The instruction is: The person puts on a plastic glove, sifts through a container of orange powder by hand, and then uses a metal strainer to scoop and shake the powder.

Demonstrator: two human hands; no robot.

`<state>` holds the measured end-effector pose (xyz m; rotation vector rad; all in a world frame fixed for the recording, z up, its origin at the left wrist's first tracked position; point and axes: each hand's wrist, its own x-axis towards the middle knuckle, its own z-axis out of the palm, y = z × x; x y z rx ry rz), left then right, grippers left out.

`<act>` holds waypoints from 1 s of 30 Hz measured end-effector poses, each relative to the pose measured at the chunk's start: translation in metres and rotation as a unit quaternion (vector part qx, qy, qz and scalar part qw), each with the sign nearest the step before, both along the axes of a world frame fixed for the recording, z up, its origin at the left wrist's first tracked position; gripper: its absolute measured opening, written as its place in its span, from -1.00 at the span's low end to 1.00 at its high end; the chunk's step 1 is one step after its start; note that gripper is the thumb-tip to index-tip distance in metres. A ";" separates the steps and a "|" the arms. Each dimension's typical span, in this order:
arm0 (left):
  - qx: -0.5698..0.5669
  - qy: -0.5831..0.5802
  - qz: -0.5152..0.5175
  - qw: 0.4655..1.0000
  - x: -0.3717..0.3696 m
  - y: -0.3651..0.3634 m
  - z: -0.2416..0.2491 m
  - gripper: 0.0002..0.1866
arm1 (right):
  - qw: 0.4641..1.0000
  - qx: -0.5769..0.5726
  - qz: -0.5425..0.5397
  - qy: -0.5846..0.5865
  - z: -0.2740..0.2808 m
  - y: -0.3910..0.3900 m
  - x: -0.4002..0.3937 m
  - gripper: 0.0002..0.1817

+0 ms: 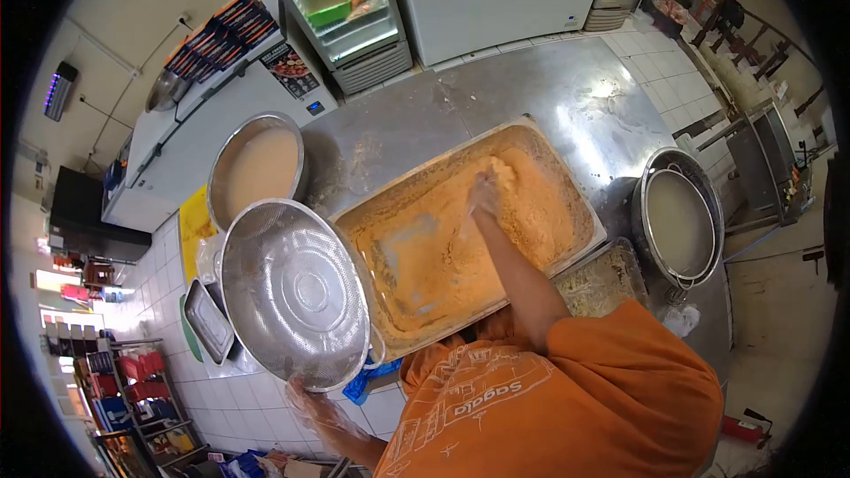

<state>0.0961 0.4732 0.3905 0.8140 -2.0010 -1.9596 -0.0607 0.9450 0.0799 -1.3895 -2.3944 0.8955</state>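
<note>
A large tray [416, 305] of orange-tinted breading flour lies across the steel table. My right hand [484, 196], in a clear plastic glove, reaches into the flour toward the tray's far right part. Its fingers are curled against a pale flour-coated lump [503, 173]; what the lump is, I cannot make out. My left hand [308, 400], also in a clear glove, grips the lower rim of a big perforated metal colander [305, 288]. The colander is tilted beside the tray's left end, and no food shows in it.
A metal bowl of cloudy pinkish liquid [259, 168] stands behind the colander. On the right, a pot [680, 221] holds cloudy liquid with a strainer basket inside. A small metal tray [210, 322] sits at the table's left edge, and another crumb-covered tray [606, 283] lies near my right arm.
</note>
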 end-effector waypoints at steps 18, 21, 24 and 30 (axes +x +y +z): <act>-0.021 -0.057 0.035 0.998 -0.004 0.043 0.017 -0.37 | 0.677 0.288 0.669 0.105 0.069 -0.032 0.091 -0.77; 0.024 -0.033 0.048 0.998 -0.005 0.048 0.010 -0.38 | 0.691 0.305 0.651 0.073 0.068 -0.008 0.094 -0.79; 0.030 -0.034 0.042 0.998 -0.006 0.036 0.002 -0.41 | 0.769 0.266 0.576 0.080 0.043 0.027 0.103 -0.74; -0.040 -0.017 0.023 0.999 0.011 0.039 0.017 -0.54 | 0.765 0.322 0.493 -0.261 0.122 0.037 0.105 -0.63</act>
